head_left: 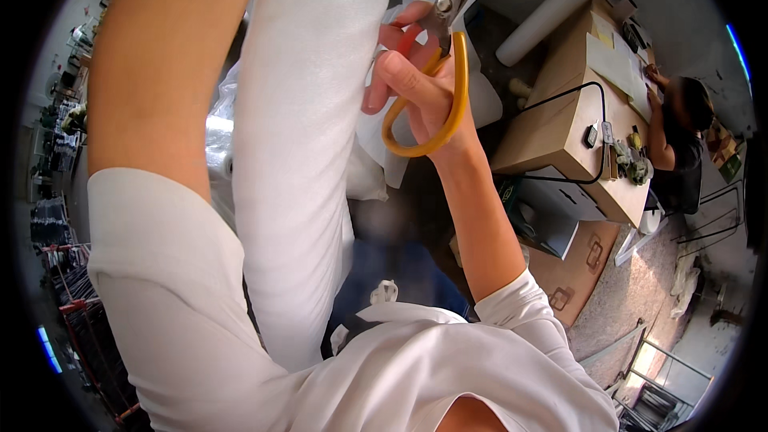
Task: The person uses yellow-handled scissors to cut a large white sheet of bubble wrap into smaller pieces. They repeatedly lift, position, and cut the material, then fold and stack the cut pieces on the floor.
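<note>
Racks: crowded with items too small to be told apart.
Left forearm: stretched along the roll's left side and cut off by the upper edge; the state of the left hand cannot be told.
Clear plastic: seen between forearm and roll, partly covered by both.
White roll: set in front of the torso, its long axis near upright, tipped slightly right at the top; the middle of the view is blocked by it.
Right hand: closed around the scissors, which are held beside the roll's right edge, blades pointed up and slightly right, yellow loop below.
White sheet: partly hidden behind the right hand.
Second roll: slanted up to the right, near the desk.
Papers: spread on the desk, before a seated co-worker.
</note>
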Demonstrator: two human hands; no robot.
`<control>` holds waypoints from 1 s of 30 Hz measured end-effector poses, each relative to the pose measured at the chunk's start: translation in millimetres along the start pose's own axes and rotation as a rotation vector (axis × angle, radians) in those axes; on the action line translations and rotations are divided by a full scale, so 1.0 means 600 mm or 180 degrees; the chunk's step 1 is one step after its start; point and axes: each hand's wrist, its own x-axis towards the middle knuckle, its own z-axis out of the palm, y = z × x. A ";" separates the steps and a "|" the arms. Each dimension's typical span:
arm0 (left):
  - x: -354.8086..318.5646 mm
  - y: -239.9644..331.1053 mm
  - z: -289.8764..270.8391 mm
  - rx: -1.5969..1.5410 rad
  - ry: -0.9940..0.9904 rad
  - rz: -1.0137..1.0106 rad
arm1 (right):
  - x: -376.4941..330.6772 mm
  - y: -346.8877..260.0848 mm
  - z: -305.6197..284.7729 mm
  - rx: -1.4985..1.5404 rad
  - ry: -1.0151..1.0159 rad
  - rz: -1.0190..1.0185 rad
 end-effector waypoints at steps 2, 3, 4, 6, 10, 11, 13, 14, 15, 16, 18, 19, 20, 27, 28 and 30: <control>-0.018 -0.043 0.040 -0.0165 0.0117 -0.0202 | -0.016 0.015 -0.045 0.0183 0.0087 0.0117; -0.026 -0.069 0.049 -0.0190 0.0215 -0.0313 | -0.027 0.019 -0.055 0.0343 0.0225 0.0284; -0.034 -0.093 0.064 -0.0219 0.0284 -0.0423 | -0.036 0.025 -0.067 0.0277 0.0335 0.0350; -0.044 -0.150 0.094 -0.0250 0.0434 -0.0641 | -0.050 0.041 -0.093 0.0148 0.0539 0.0497; -0.063 -0.276 0.101 -0.0058 0.0906 -0.1124 | -0.095 0.065 -0.128 -0.0393 0.1406 0.0773; -0.065 -0.307 0.095 0.0059 0.1021 -0.1250 | -0.103 0.063 -0.132 -0.0443 0.1622 0.0817; -0.070 -0.357 0.076 0.0337 0.1173 -0.1471 | -0.115 0.075 -0.147 -0.0540 0.2108 0.0745; -0.072 -0.375 0.063 0.0527 0.1165 -0.1521 | -0.120 0.082 -0.160 -0.0486 0.2159 0.0864; -0.072 -0.392 0.044 0.0736 0.1134 -0.1539 | -0.123 0.085 -0.171 -0.0427 0.2205 0.0989; -0.076 -0.404 0.026 0.0974 0.1091 -0.1464 | -0.126 0.086 -0.181 -0.0466 0.2278 0.1008; -0.087 -0.390 -0.016 0.1104 0.0302 -0.2056 | -0.129 0.090 -0.203 -0.0529 0.2439 0.1058; -0.100 -0.390 -0.032 0.1135 -0.0129 -0.2381 | -0.131 0.091 -0.222 -0.0672 0.2574 0.1026; -0.109 -0.387 -0.051 0.1217 -0.0614 -0.2208 | -0.129 0.093 -0.236 -0.0785 0.2679 0.1021; -0.315 -0.408 -0.287 0.2062 -0.1814 -0.0482 | -0.123 0.129 -0.428 -0.1616 0.3206 0.0643; -0.387 -0.404 -0.342 0.1782 -0.1519 -0.1320 | -0.119 0.136 -0.445 -0.1703 0.3201 0.0654; -0.556 -0.371 -0.435 0.1768 -0.0460 -0.2911 | -0.103 0.132 -0.444 -0.1735 0.3171 0.0873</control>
